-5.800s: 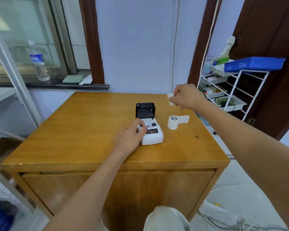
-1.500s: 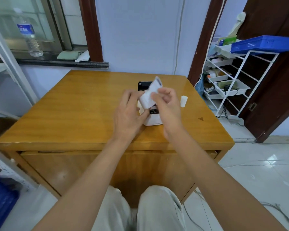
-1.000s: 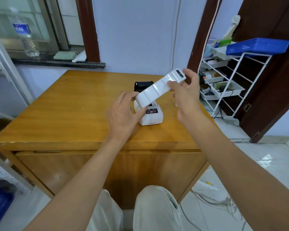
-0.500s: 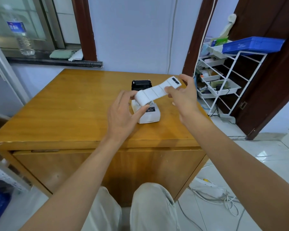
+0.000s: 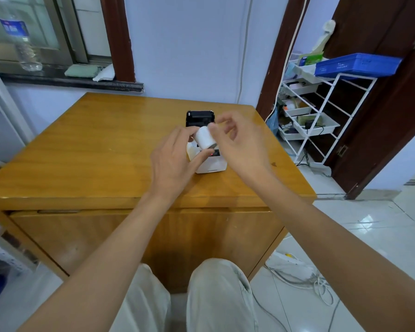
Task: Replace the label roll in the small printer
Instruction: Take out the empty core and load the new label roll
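Note:
A small white printer stands on the wooden table, its black lid flipped open toward the far side. Just above the printer I hold a white label roll. My left hand grips the roll between thumb and fingers. My right hand touches the roll's right end with its thumb tip, the other fingers curled loosely. No loose strip of labels shows. My hands hide the printer's open bay.
A white wire rack with trays and a blue basket stands right of the table. A water bottle sits on the window sill at far left. Cables lie on the tiled floor by my knees.
Half a second ago my right hand held a strip of labels pulled out from the roll to the right. Now the strip is back against the roll and my right hand is close to it.

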The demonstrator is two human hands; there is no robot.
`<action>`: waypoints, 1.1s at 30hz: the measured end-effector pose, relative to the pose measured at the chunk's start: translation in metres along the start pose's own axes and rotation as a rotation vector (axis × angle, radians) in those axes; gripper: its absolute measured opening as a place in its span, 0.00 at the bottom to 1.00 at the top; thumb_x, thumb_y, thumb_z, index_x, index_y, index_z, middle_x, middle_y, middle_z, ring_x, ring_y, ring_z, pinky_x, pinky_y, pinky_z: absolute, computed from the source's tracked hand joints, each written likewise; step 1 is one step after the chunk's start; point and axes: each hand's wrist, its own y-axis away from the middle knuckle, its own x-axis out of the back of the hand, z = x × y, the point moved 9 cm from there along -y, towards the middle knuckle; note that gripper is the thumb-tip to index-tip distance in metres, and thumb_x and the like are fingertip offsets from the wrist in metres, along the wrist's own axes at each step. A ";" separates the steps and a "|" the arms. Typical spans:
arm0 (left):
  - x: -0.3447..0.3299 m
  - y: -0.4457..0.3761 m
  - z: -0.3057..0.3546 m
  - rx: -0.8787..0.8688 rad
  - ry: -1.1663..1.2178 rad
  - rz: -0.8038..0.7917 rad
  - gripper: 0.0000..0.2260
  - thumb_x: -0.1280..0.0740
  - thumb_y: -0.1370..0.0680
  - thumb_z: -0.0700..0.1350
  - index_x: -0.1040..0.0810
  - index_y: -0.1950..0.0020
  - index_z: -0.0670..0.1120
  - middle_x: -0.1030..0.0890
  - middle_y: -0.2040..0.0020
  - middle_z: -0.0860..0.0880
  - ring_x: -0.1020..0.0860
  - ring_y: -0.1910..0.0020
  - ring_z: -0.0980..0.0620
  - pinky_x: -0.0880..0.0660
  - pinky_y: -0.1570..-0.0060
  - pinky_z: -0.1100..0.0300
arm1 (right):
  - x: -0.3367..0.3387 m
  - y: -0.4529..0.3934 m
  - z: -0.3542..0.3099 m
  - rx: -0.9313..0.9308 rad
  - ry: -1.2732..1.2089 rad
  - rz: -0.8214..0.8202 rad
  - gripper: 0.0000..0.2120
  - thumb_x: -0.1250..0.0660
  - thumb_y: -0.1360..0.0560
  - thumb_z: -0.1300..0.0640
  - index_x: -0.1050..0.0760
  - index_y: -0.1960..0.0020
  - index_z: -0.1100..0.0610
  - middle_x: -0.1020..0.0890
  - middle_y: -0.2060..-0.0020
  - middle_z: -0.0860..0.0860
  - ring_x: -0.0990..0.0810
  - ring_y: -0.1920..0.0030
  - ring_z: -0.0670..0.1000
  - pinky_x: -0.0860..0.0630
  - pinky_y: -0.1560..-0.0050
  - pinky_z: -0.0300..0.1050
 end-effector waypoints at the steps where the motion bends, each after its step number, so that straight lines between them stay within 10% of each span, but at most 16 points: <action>1: 0.001 0.000 0.001 -0.013 -0.012 0.005 0.23 0.35 0.20 0.63 0.19 0.39 0.46 0.18 0.50 0.51 0.20 0.54 0.50 0.27 0.62 0.55 | -0.008 0.004 -0.009 0.052 0.059 -0.050 0.14 0.31 0.24 0.39 0.22 0.44 0.45 0.20 0.56 0.40 0.22 0.57 0.40 0.22 0.56 0.46; 25: -0.007 0.000 0.013 -0.105 -0.180 -0.042 0.31 0.25 0.27 0.60 0.24 0.30 0.42 0.21 0.33 0.45 0.25 0.36 0.46 0.31 0.43 0.53 | -0.025 -0.001 0.035 -0.251 -0.284 -0.130 0.16 0.23 0.26 0.53 0.22 0.41 0.53 0.13 0.52 0.47 0.14 0.54 0.43 0.18 0.54 0.41; 28: 0.002 0.000 0.015 -0.106 -0.109 0.015 0.20 0.28 0.25 0.50 0.22 0.37 0.40 0.20 0.41 0.43 0.24 0.42 0.44 0.29 0.46 0.51 | -0.016 -0.001 0.035 -0.240 -0.300 -0.061 0.19 0.23 0.27 0.54 0.25 0.39 0.53 0.13 0.52 0.47 0.14 0.55 0.45 0.16 0.55 0.46; 33: 0.007 0.004 -0.013 0.384 0.277 0.010 0.06 0.35 0.18 0.47 0.20 0.50 0.48 0.22 0.50 0.53 0.23 0.51 0.53 0.24 0.53 0.51 | -0.012 0.003 0.027 -0.156 -0.301 -0.040 0.20 0.21 0.28 0.52 0.27 0.43 0.53 0.13 0.55 0.47 0.13 0.56 0.47 0.17 0.60 0.49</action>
